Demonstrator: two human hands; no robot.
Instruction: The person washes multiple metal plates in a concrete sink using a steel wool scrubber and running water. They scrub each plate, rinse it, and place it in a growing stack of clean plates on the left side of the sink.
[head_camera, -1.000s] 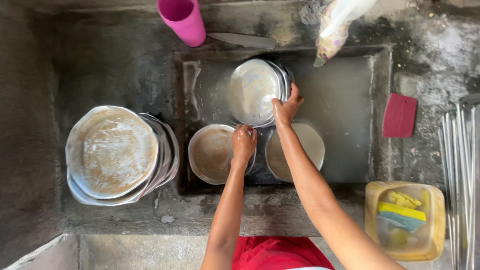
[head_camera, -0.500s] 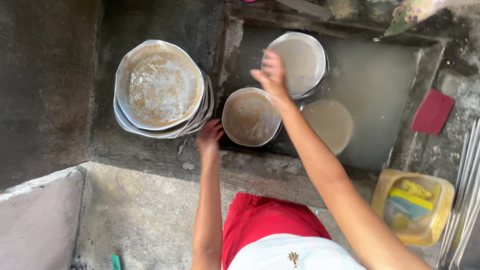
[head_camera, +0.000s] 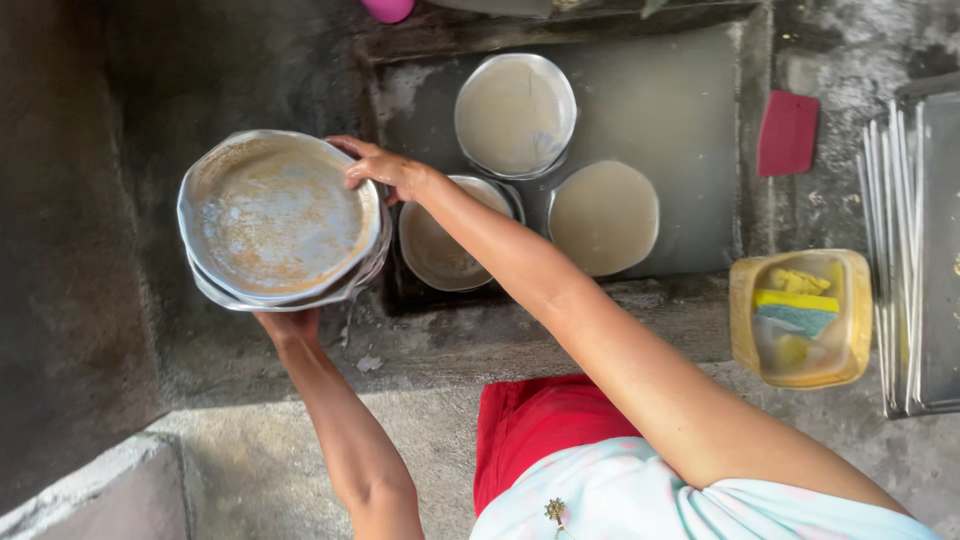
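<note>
Beside the basin (head_camera: 700, 120), both hands newly on the plate stack (head_camera: 280, 220).

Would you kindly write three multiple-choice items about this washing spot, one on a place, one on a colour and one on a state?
1. Where does the right hand rest?
A. on the far rim of the stack of metal plates
B. in the yellow tub
C. on the red scraper

2. What colour is the flat scraper beside the basin?
A. green
B. red
C. white

3. How is the top plate of the stack?
A. clean and shiny
B. smeared with brownish residue
C. filled with sponges

Answers: 1 A, its fingers lie on the rim while the left hand supports the near edge; 2 B, it is plainly red; 3 B, brown film covers its face.
</note>
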